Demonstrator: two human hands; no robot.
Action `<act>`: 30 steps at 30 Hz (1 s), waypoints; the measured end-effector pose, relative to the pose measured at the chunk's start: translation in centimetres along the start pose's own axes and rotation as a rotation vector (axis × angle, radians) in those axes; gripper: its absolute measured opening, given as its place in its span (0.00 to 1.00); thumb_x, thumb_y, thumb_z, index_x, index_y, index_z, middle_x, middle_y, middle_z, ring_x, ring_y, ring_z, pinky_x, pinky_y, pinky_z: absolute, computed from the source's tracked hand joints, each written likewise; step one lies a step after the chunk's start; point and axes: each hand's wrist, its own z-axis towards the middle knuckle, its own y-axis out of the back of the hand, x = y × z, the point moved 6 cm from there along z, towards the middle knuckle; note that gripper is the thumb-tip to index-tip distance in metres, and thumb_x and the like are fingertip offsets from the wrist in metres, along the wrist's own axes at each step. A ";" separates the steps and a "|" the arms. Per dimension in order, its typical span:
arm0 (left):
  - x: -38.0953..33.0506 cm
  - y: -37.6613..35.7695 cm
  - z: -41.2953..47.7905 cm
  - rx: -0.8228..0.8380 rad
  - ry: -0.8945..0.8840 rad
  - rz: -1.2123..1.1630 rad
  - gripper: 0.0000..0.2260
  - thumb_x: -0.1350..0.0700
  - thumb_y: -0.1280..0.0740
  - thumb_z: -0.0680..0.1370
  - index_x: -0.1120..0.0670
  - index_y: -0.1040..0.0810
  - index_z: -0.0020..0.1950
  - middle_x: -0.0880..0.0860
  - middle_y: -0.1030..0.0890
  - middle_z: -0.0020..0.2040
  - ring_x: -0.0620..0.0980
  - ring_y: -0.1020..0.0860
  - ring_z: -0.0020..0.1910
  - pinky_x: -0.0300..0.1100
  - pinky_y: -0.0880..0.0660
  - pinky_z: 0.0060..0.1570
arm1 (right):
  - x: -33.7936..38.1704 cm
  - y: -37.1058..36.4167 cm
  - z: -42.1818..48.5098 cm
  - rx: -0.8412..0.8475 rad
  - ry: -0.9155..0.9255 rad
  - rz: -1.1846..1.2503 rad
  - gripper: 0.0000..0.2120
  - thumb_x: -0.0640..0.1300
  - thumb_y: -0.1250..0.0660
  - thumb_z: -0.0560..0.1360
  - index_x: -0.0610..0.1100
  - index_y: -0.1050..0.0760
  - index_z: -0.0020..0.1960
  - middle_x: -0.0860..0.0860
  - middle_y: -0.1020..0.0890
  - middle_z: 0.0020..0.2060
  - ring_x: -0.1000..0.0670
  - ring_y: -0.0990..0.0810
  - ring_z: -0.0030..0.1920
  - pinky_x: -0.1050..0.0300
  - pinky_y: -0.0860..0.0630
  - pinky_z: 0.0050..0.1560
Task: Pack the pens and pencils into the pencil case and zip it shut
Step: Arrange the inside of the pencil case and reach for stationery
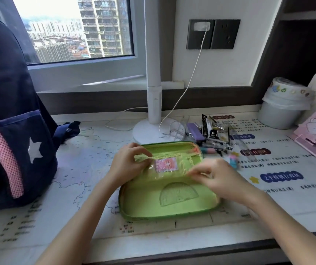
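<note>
Progress: barely begun | pencil case point(169, 204) lay open mid-desk, near front edge | pens and pencils point(213, 139) unpacked behind it | left hand point(128, 163) pinched inner flap point(172, 167); right hand point(217, 177) grip blurred, couldn't tell | zipping remained, we judged

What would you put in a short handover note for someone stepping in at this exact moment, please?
Left hand: pinching the top edge of the inner pocket, far half of the pencil case.
Right hand: over the case's right side, blurred; whether it holds anything is unclear.
Case lies open flat on the desk mat. A clear protractor lies in the near half; no pens visible inside.
Pens and pencils are piled beyond the case, right of the lamp base.
Done: case opened.
Left: load the pens and pencils, close the case, zip it.
</note>
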 end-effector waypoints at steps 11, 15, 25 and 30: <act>-1.7 2.6 3.5 -0.169 -0.036 -0.144 0.06 0.50 0.35 0.71 0.45 0.19 0.45 0.46 0.23 0.47 0.46 0.27 0.50 0.45 0.29 0.48 | -3.1 -0.7 17.5 0.014 -0.243 -0.701 0.13 0.52 0.35 0.72 0.44 0.25 0.49 0.44 0.19 0.51 0.42 0.23 0.55 0.51 0.33 0.56; -0.9 3.8 3.8 -0.236 -0.002 -0.207 0.07 0.50 0.37 0.70 0.45 0.19 0.43 0.44 0.23 0.46 0.46 0.26 0.49 0.43 0.29 0.46 | -3.0 -2.1 18.8 0.009 -0.178 -0.827 0.09 0.41 0.39 0.74 0.42 0.24 0.52 0.44 0.20 0.53 0.44 0.22 0.55 0.51 0.36 0.59; 0.3 4.6 0.5 -0.219 0.050 -0.285 0.07 0.60 0.33 0.74 0.48 0.20 0.47 0.44 0.21 0.47 0.45 0.23 0.49 0.41 0.27 0.48 | 3.1 4.0 6.3 -0.468 0.105 0.423 0.03 0.40 0.32 0.74 0.42 0.20 0.46 0.50 0.15 0.37 0.55 0.16 0.37 0.64 0.21 0.37; 0.3 4.0 0.2 -0.268 0.076 -0.337 0.07 0.61 0.33 0.74 0.51 0.20 0.49 0.46 0.19 0.45 0.45 0.22 0.45 0.47 0.24 0.47 | 7.1 -4.0 1.3 -0.149 0.520 -0.247 0.10 0.48 0.35 0.74 0.46 0.18 0.41 0.53 0.16 0.32 0.53 0.19 0.32 0.57 0.21 0.33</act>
